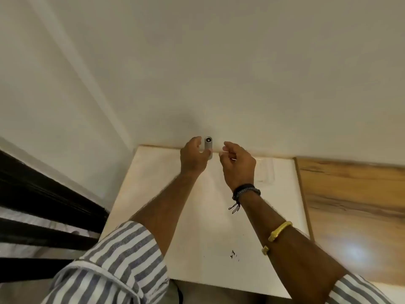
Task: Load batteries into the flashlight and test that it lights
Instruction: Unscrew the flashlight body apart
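Note:
A small silver flashlight (208, 147) stands upright at the far edge of the white table (197, 216), against the wall, with its round end facing up toward me. My left hand (192, 157) is at its left side, thumb across the lower body and fingers curled behind it. My right hand (237, 164) hovers just right of the flashlight, apart from it. Its fingers are curled and the thumb and forefinger are close together. A thin pale line shows at the fingertips; I cannot tell whether something is pinched there. No batteries are visible.
A wood-grain surface (355, 205) adjoins the white table on the right, with a pale spot of glare (355, 252) on it. Black rails (43, 205) run along the left. The plain wall (219, 73) rises right behind the table. Dark scuffs (232, 254) mark the near tabletop.

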